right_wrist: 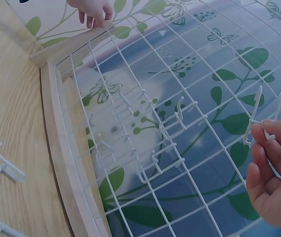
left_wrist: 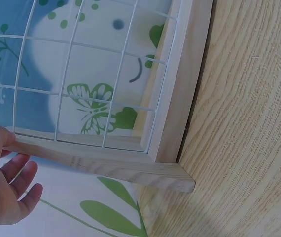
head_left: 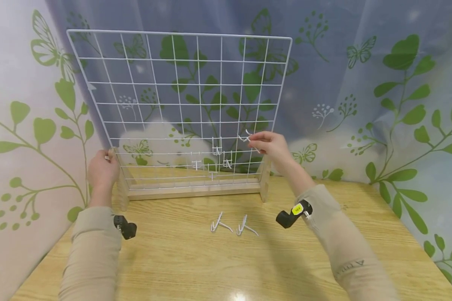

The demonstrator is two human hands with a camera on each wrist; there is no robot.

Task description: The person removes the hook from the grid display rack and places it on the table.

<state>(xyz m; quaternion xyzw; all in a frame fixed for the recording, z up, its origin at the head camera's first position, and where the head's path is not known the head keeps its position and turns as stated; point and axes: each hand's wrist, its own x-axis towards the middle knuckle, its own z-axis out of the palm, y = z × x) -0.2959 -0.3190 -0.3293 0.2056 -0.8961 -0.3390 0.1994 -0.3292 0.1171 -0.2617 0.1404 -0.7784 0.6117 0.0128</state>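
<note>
A white wire grid panel [head_left: 178, 33] stands upright in a wooden stand [head_left: 196, 192]. At its left end, my left hand [head_left: 104, 171] grips the tip of the wooden side post [left_wrist: 86, 160] between thumb and forefinger, the other fingers loose. My right hand [head_left: 272, 147] pinches a white wire hook [right_wrist: 257, 109] at the grid's right side, its two prongs pointing up beside the wires. Whether that hook touches the grid is unclear. Several white hooks [head_left: 217, 151] hang on the lower middle of the grid.
Two more white hooks, a left one [head_left: 213, 227] and a right one [head_left: 241, 229], lie on the wood-grain table [head_left: 173, 255] in front of the stand. Behind the grid hangs a curtain [head_left: 335, 83] printed with leaves and butterflies.
</note>
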